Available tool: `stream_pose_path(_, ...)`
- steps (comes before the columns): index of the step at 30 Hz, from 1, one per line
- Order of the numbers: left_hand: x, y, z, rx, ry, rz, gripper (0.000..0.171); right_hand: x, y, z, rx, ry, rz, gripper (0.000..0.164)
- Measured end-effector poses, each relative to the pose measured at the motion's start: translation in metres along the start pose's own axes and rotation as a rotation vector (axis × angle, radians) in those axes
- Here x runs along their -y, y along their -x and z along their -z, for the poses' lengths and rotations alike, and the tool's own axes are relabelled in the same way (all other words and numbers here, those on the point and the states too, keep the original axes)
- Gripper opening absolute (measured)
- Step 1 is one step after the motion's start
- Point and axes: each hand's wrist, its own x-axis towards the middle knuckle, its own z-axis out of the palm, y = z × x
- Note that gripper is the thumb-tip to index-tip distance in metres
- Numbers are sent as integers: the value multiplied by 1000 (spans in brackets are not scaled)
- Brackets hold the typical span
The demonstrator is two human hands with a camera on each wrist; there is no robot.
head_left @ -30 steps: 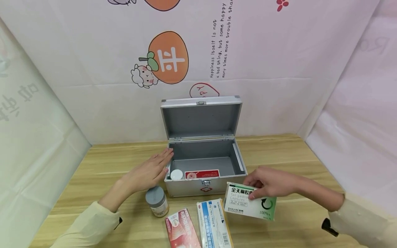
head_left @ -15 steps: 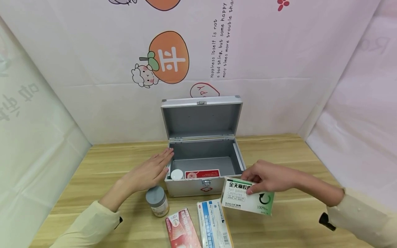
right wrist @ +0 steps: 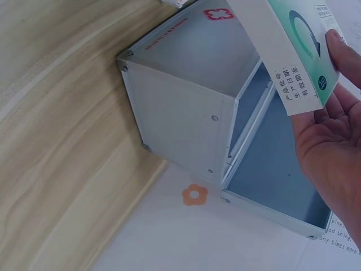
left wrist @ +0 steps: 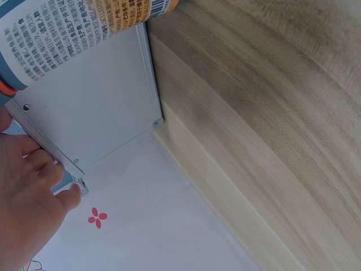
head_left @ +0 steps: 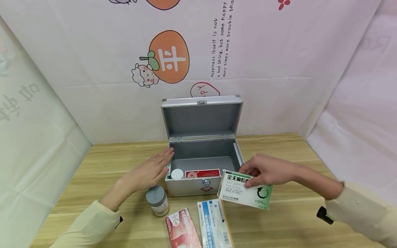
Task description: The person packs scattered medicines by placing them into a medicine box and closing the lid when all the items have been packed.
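My right hand pinches a green-and-white capsule box by its upper edge, thumb on the printed face. The capsule box hangs at the front right corner of a silver medicine case, whose lid stands up. My left hand rests with straight fingers on the case's left rim. Inside the case, along the front wall, are a white round cap and a red box. In the right wrist view, the capsule box appears above the case opening, between fingers and thumb.
A jar with a grey lid stands beside the left wrist, in front of the case. A red box and a blue-and-white box lie on the wooden table nearer the front. A printed cloth hangs behind.
My right hand has lifted the capsule box slightly up and to the left, closer to the case's front rim. The left hand has stayed in place.
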Motion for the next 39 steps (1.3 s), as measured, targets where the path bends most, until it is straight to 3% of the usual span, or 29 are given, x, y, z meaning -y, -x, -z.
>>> stream_pose_path(9,0,0,0,-5,-12,-6,60,5,-5,10,-16,15,-29,19)
stream_pose_path(39,-2,0,2,-12,-20,-13,59,18,-30,28,-7,97,7,19)
